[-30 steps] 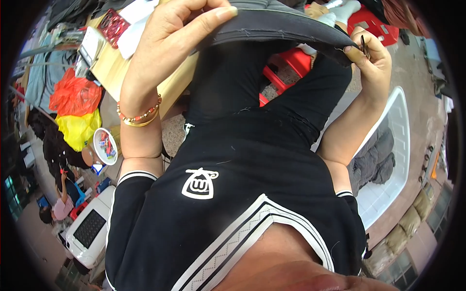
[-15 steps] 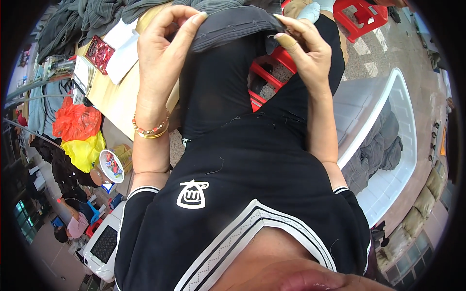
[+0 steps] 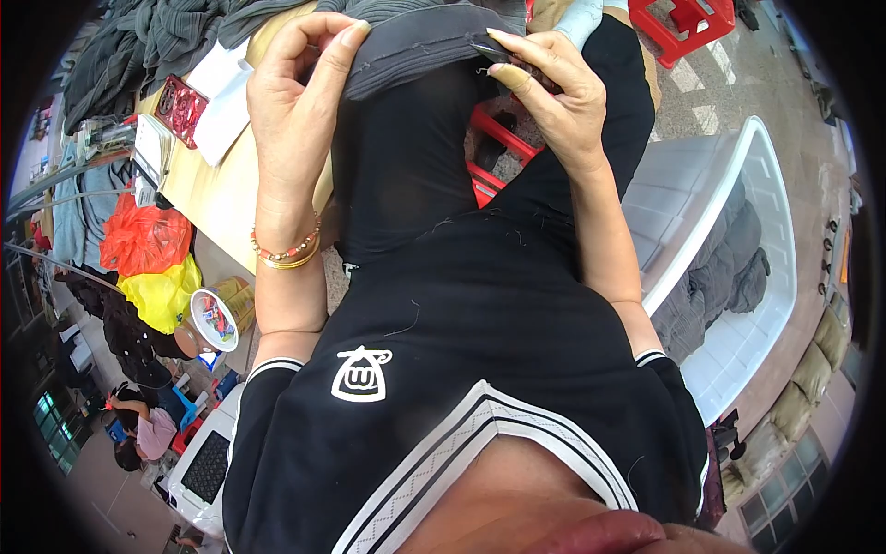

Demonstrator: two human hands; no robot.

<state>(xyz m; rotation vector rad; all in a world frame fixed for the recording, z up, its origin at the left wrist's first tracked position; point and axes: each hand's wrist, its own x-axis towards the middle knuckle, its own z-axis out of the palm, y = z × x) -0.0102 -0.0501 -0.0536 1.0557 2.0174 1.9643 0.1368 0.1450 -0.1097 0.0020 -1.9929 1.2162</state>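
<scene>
over table, both hands [image 3: 434,111] pinch grey garment [image 3: 415,46].

Above the black shirt [image 3: 434,369], the left hand [image 3: 295,102] pinches the grey cloth [image 3: 415,42] at its left edge while the right hand [image 3: 554,92] grips its right edge, with a red stool [image 3: 494,152] just beneath the cloth and a white tub [image 3: 738,268] to its right.

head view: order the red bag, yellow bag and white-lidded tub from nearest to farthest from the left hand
From the left hand, which grips the grey fabric:
1. Red bag, lower left, beside the table.
2. Yellow bag, just below the red one.
3. White-lidded tub, lowest, by the forearm; close to the yellow bag, but slightly farther.
</scene>
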